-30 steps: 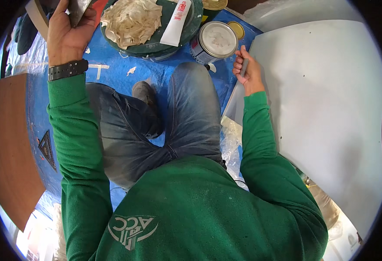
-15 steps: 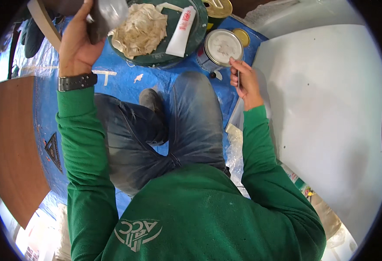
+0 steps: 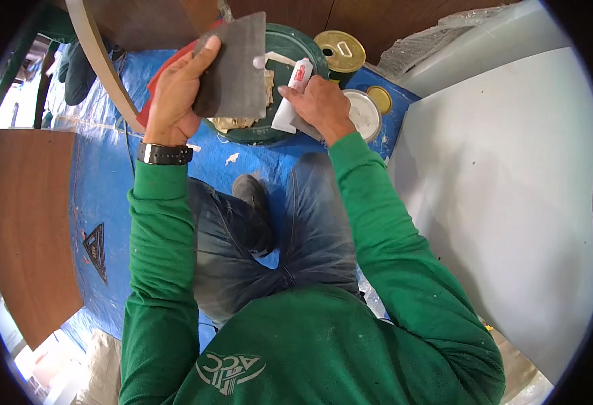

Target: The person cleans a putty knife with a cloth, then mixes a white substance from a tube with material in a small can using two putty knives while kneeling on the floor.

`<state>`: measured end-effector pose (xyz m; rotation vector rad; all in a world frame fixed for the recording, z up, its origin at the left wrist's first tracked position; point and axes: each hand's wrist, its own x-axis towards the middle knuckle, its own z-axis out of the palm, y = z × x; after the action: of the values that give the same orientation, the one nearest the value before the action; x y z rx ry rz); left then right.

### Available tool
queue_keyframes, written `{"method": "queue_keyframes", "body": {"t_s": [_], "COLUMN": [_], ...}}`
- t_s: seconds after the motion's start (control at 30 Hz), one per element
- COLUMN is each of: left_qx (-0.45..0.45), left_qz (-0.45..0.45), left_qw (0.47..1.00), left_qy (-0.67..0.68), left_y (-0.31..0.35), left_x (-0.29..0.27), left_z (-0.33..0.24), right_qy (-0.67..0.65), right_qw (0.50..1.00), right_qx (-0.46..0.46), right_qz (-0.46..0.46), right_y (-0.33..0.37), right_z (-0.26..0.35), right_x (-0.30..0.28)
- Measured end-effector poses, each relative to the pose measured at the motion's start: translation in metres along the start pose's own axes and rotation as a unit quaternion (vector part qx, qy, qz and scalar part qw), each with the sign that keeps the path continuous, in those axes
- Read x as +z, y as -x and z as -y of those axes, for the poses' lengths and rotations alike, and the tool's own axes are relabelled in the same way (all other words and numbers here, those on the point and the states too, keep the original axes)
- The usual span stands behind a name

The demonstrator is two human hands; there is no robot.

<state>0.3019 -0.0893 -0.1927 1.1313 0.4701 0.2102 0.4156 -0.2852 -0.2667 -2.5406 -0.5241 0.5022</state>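
Note:
My left hand (image 3: pixel 177 91) grips a flat dark grey plate (image 3: pixel 239 71) by its left side, thumb on top. A small white dab (image 3: pixel 260 62) shows at the plate's right edge. My right hand (image 3: pixel 323 106) is closed around a thin grey scraper (image 3: pixel 306 128), mostly hidden beneath the fingers. Its thumb and finger reach over a white tube (image 3: pixel 285 116) with red print; whether they grip it is unclear. That tube lies on a round dark green lid (image 3: pixel 308 44), beside crumpled beige paper or cloth (image 3: pixel 232 124) largely covered by the plate.
Right of the lid stand a pale-topped tin (image 3: pixel 366 116), a small gold lid (image 3: pixel 379 100) and a gold-topped can (image 3: pixel 340 48). A large white panel (image 3: pixel 505 175) fills the right. Blue sheeting (image 3: pixel 117 182) covers the floor; a brown board (image 3: pixel 30 229) lies left. Something red (image 3: pixel 156 82) shows behind my left hand.
The plate, partly out of view before, has come over the green lid with my left hand. My right hand has moved left from the tin to the tube, still holding the scraper.

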Motion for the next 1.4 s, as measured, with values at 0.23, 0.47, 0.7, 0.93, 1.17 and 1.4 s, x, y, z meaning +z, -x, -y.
{"method": "queue_keyframes", "body": {"t_s": [0.23, 0.47, 0.7, 0.93, 1.17, 1.4], "left_qx": [0.031, -0.017, 0.016, 0.072, 0.055, 0.014], "left_qz": [0.056, 0.248, 0.221, 0.148, 0.117, 0.093], "left_qw": [0.994, 0.953, 0.971, 0.986, 0.991, 0.993], "left_qy": [-0.088, -0.172, -0.089, -0.002, 0.033, 0.075], "left_y": [0.005, 0.014, 0.019, 0.021, 0.022, 0.027], "left_x": [0.013, 0.039, 0.052, 0.054, 0.056, 0.062], "left_z": [0.0, 0.011, 0.01, 0.001, -0.001, -0.004], "right_qy": [-0.166, -0.26, -0.37, -0.604, -0.699, -0.309], "right_qw": [0.972, 0.896, 0.899, 0.789, 0.714, 0.879], "right_qx": [-0.159, -0.356, -0.231, 0.103, -0.044, -0.278], "right_qz": [-0.044, -0.055, 0.032, 0.038, 0.008, -0.234], "right_y": [-0.005, 0.043, 0.039, 0.029, 0.076, 0.12], "right_z": [-0.034, -0.009, -0.029, -0.137, -0.098, -0.024], "right_x": [0.002, -0.051, -0.067, -0.032, -0.08, -0.122]}}
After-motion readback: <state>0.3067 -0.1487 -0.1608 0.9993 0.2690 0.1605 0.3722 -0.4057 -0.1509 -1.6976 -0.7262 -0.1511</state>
